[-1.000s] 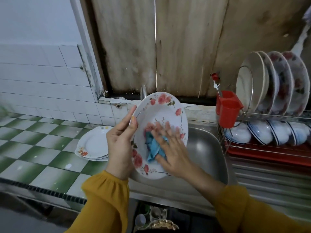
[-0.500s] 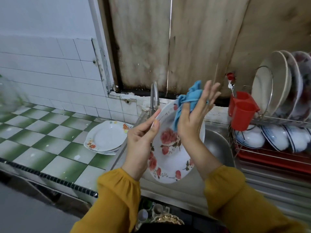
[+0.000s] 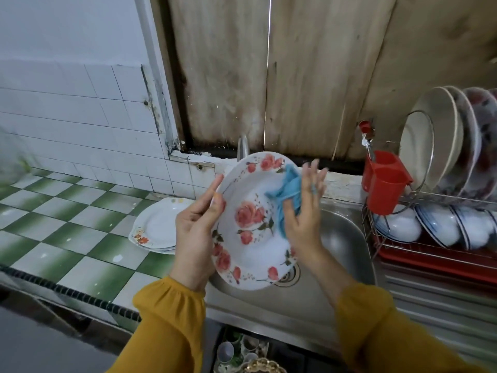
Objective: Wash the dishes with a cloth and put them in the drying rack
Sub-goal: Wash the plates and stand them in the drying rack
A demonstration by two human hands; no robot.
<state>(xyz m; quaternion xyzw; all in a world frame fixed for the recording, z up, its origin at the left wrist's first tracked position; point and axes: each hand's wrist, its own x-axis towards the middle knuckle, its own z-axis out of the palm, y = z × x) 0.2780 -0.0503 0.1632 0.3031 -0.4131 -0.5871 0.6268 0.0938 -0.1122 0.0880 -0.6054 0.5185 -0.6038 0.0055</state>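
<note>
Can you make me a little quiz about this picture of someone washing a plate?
1. Which hand grips the rose-patterned plate by its rim?
A) the left hand
B) the other hand
C) both
2. True or false: the right hand presses a cloth against the plate, above the sink.
3. Fill the gap: the cloth is ___ in colour.

Key: 1 A; 2 true; 3 blue.
</note>
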